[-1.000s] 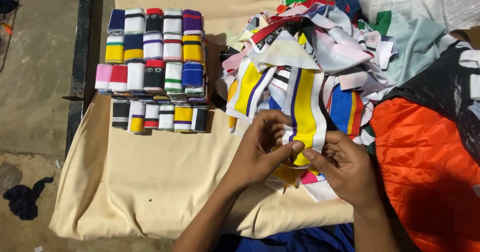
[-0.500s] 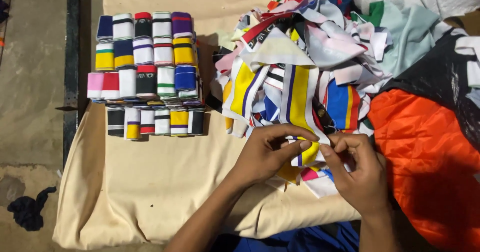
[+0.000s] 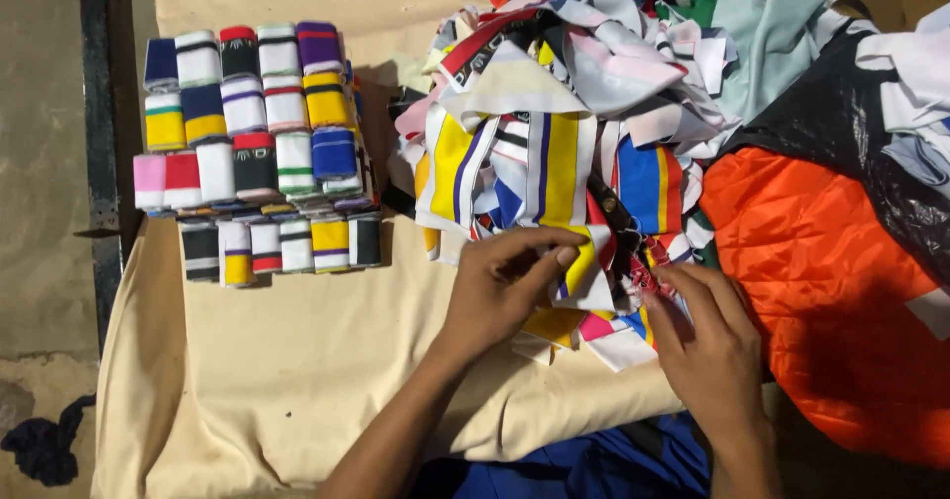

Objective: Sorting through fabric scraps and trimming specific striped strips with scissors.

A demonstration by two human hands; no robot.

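A: Item one, the hands?

B: Left hand (image 3: 505, 286) pinches the lower end of a yellow, white and purple striped fabric strip (image 3: 566, 177), thumb and fingers closed on it. Right hand (image 3: 708, 346) is closed on a small red-patterned scrap end (image 3: 648, 279) just beside it. Both work at the near edge of the heap.

A: Item two, the heap?

B: Loose pile of striped fabric strips, mixed colours (image 3: 594, 93), lying on the cream cloth-covered bench (image 3: 327, 360). An orange fabric sheet (image 3: 821, 271) touches its right side.

A: Step in hand?

B: By my judgement, drawing one strip clear of the tangle. The next move likely calls for a steady pull with the neighbours held down.

A: Containers?

B: None seen. Finished stock stands as stacked rows of tightly rolled striped fabric bundles (image 3: 257, 148) at the left, well apart from the hands.
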